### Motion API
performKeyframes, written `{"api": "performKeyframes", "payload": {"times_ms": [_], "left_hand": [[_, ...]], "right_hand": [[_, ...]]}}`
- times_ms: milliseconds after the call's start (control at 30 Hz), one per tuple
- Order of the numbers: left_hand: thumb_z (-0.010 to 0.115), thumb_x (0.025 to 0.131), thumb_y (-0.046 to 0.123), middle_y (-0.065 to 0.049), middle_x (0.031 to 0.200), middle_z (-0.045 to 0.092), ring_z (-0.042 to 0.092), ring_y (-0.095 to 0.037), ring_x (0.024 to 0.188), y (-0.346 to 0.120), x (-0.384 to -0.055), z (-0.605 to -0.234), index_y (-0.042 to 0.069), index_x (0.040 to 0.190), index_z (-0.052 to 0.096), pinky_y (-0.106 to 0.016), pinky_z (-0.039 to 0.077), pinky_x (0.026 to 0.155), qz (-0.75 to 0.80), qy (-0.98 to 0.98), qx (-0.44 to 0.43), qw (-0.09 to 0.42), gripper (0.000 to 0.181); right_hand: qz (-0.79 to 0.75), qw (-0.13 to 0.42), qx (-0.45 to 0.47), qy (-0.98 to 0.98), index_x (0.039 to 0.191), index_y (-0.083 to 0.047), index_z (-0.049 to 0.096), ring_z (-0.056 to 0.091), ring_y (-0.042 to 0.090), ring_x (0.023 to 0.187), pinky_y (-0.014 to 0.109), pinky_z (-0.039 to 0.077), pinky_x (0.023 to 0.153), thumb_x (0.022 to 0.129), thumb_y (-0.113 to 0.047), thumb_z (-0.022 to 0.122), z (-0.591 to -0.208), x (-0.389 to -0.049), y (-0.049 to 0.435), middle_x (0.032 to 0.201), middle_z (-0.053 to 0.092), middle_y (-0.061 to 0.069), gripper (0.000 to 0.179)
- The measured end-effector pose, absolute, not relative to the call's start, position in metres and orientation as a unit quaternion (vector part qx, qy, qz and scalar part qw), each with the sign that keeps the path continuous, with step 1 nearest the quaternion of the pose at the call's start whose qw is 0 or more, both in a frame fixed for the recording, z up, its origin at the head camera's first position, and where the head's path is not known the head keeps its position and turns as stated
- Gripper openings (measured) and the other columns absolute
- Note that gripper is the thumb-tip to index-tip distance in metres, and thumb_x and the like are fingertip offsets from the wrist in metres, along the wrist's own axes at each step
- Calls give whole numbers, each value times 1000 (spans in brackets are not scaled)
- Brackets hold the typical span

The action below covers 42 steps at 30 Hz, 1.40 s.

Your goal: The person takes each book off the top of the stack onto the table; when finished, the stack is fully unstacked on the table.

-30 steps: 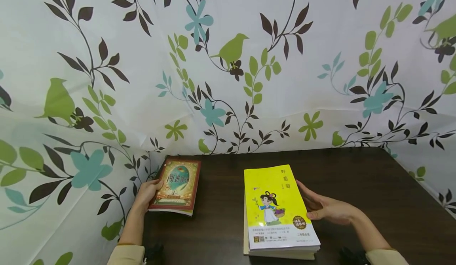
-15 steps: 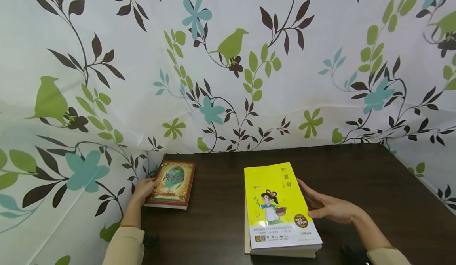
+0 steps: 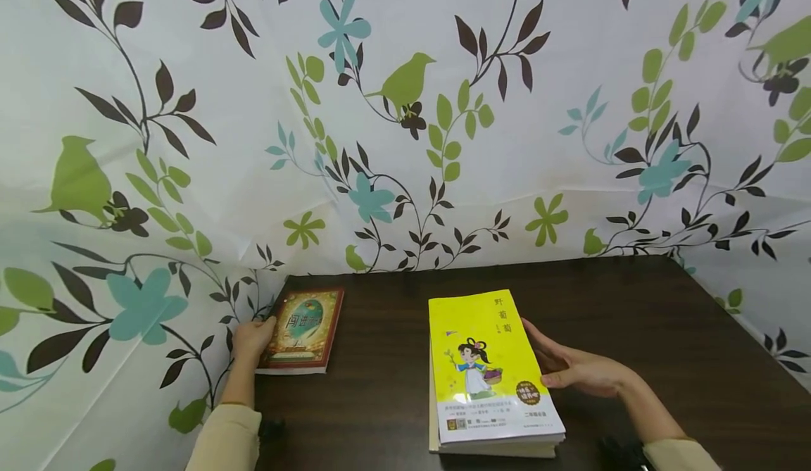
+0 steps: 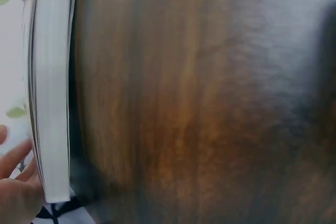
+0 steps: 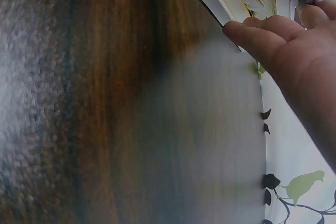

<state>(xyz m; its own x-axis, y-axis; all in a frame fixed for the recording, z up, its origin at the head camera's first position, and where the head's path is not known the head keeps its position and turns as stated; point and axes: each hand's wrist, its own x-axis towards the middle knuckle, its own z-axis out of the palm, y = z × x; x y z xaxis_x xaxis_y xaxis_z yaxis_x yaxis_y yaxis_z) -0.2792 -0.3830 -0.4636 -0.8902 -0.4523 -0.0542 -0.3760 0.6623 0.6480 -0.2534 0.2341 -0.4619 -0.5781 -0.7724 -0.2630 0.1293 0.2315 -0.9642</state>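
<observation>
L hand [image 3: 250, 341]: clamped on L edge of red-brown bk, thumb side lapping onto cover; fingers' far ends hidden.
Red-brown bk [image 3: 303, 331]: directly R of L hand, cover up, teal oval & title on front; white page edge shows in L wrist view. Can't tell if it's fully flat on table.
R hand [image 3: 579, 369]: thumb & fingers apart, fairly straight, touching R side of bk stack [image 3: 497, 448]; in R wrist view fingers lie along edges of several bks.
Yellow bk [image 3: 488, 344]: just L of R hand, top of stack, cover up, cartoon figure w/ basket on front.
Table [image 3: 380, 393]: dark wood-look, runs btwn hands & on past R hand; red-brown bk well apart from stack.
Sleeves [image 3: 224, 439]: pale, on camera side of each hand; dark item near each, too unclear to ID.
Patterned sheet [image 3: 570, 55]: beyond both hands, also L of L hand; white w/ green birds, teal flwrs, dark leaves.
</observation>
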Motion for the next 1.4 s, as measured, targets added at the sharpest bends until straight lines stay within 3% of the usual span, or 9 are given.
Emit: {"api": "performKeyframes", "payload": {"times_ms": [100,233,400,500,667,900,1133,1267,1400], "left_hand": [[44,97,31,-39,117,58,54,-53,106,-372,-281,-457,-14,116,63,-57,47,91,-337,-909,219,110,53],[47,98,36,-31,118,64,58,-49,106,-356,-280,-442,-7,119,66,-56,47,90,-351,-909,186,128,51],[46,101,41,-31,143,45,47,-49,127,-329,-274,-423,-5,136,53,-58,43,100,-394,-908,135,54,59],[49,101,37,-32,142,46,49,-49,126,-308,-270,-418,-7,137,51,-56,46,99,-416,-903,99,38,57],[54,100,27,-27,121,65,66,-39,106,-261,-260,-419,-3,130,60,-46,56,84,-466,-884,35,39,43],[61,96,22,-18,108,72,69,-34,98,-201,-240,-428,-1,120,68,-37,58,82,-543,-840,-11,9,34],[60,96,30,-23,103,72,72,-30,84,-157,-215,-452,-11,115,67,-42,60,76,-551,-831,-49,-60,46],[62,93,42,-14,89,75,72,-24,70,-134,-211,-456,-9,110,70,-37,58,67,-546,-832,-54,-85,55],[68,86,51,-7,83,74,68,-18,70,-118,-210,-455,-7,112,70,-29,53,63,-515,-852,-53,-80,63]], "right_hand": [[-574,393,-233,679,154,-36,-18,-9,49,146,66,24,113,96,-17,58,-462,-251,236,161,-25,14,98],[-575,391,-229,681,154,-35,-18,-9,50,146,66,24,113,96,-16,57,-460,-248,236,161,-24,16,97],[-573,378,-221,693,155,-36,-14,-7,50,147,67,25,112,94,-17,59,-459,-249,231,162,-22,15,97],[-572,376,-219,695,155,-36,-13,-7,48,147,67,25,112,94,-17,60,-460,-250,227,162,-21,14,97],[-574,375,-218,694,155,-35,-13,-9,48,147,69,22,112,94,-16,60,-461,-250,227,162,-22,14,97],[-575,372,-222,694,155,-36,-13,-8,48,147,68,22,112,94,-16,59,-462,-249,228,162,-22,14,97],[-581,377,-226,685,156,-37,-11,-8,46,148,67,22,113,94,-16,60,-467,-249,223,163,-20,12,96],[-583,376,-225,685,155,-38,-12,-7,44,149,67,19,114,94,-16,60,-467,-250,224,163,-21,10,97],[-583,375,-224,685,155,-39,-13,-8,44,149,68,18,114,94,-16,59,-466,-250,229,162,-23,9,97]]}}
